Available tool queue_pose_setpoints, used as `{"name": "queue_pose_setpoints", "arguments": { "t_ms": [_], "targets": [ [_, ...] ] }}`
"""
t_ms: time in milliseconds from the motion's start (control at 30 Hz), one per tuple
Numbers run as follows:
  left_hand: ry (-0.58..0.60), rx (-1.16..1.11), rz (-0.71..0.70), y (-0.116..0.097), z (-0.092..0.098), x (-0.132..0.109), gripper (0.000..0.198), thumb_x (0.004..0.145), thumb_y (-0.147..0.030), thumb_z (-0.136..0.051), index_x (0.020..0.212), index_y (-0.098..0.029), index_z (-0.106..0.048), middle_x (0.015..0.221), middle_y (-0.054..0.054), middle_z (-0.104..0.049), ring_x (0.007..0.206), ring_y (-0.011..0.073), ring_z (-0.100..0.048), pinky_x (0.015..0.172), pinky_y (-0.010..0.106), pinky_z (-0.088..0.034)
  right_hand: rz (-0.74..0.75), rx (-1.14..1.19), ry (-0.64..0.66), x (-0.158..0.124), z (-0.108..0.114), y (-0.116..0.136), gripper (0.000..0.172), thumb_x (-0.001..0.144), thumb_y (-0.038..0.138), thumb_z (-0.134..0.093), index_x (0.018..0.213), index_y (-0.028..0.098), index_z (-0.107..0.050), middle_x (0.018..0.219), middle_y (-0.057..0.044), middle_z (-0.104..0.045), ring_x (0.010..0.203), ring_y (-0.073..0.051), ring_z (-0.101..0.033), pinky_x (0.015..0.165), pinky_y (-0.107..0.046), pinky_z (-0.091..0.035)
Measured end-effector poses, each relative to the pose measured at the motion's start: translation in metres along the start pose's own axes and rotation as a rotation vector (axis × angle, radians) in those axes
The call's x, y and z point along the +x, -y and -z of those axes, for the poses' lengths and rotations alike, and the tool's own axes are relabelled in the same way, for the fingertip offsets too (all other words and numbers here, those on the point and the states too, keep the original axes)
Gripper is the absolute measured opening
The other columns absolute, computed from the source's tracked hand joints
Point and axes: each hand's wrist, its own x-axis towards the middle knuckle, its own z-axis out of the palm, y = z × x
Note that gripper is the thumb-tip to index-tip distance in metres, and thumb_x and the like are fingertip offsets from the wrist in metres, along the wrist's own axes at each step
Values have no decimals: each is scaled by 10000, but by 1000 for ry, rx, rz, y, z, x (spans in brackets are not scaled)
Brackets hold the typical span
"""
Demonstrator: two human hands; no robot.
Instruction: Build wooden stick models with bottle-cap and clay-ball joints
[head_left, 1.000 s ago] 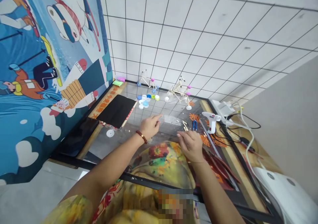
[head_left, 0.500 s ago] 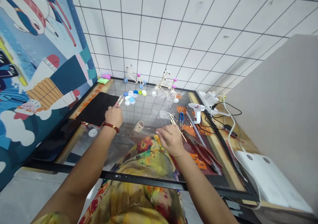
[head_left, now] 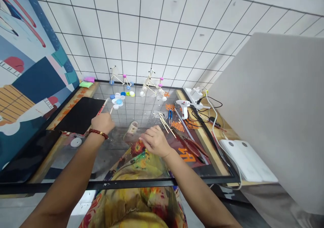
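Note:
My left hand (head_left: pixel 103 123), with a beaded bracelet at the wrist, is closed beside the black mat (head_left: pixel 79 115). A short pale wooden stick (head_left: pixel 111 110) pokes up from its fingers. Over the middle of the glass tabletop (head_left: pixel 121 160), my right hand (head_left: pixel 155 141) is curled closed; whatever its fingers may hold is hidden. Several loose wooden sticks (head_left: pixel 165 124) lie just to its right. Beyond the hands is a cluster of plastic bottle caps (head_left: pixel 118 101), blue, white and yellow-green. Two stick frames with coloured joints, a smaller one (head_left: pixel 121 79) and a larger one (head_left: pixel 152 86), stand near the wall.
A white glue gun (head_left: pixel 184 107) sits at the right edge beside cables and a power strip (head_left: pixel 196 93). Blue-handled snips (head_left: pixel 170 116) and red-handled pliers (head_left: pixel 193 146) lie to the right. A white disc (head_left: pixel 76 142) is at the left, near a dark glossy panel (head_left: pixel 27 157).
The view has shifted, so the table sits further left. My left hand has drawn back from the mat's far corner, a stick now showing in its fingers. My right hand's fingers are more curled.

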Motion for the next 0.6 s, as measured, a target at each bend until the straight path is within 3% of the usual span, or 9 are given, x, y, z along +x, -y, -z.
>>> {"name": "queue_pose_setpoints", "arguments": {
  "t_ms": [200, 367, 467, 600],
  "targets": [
    [115, -11, -51, 6, 6, -2, 311, 716, -334, -513, 906, -148, -673, 1016, 210, -694, 974, 364, -648, 709, 385, -486, -66, 68, 178, 1, -2, 0, 235, 955, 342, -499, 949, 194, -681, 813, -41, -623, 776, -170, -499, 701, -319, -297],
    [189, -140, -180, 7, 14, -7, 159, 686, -326, -525, 705, -190, -604, 756, 123, -684, 796, 294, -650, 632, 332, -434, -279, 114, 185, 1, -5, -4, 255, 959, 340, -486, 1078, 179, -645, 931, -74, -620, 851, -184, -541, 779, -306, -384],
    [224, -381, -215, -2, 14, -16, 123, 698, -322, -527, 653, -207, -532, 539, 25, -580, 588, 205, -594, 551, 280, -389, -317, 92, 171, 1, -8, -4, 245, 964, 335, -470, 1061, 200, -650, 914, -64, -630, 842, -189, -552, 779, -308, -394],
    [386, -834, -181, -23, 5, -30, 103, 724, -315, -515, 710, -217, -489, 413, -55, -440, 399, 127, -439, 441, 231, -321, -351, 18, 144, 2, -3, -4, 258, 968, 341, -455, 1061, 212, -659, 906, -55, -650, 861, -196, -573, 779, -309, -393]
  ]
}}
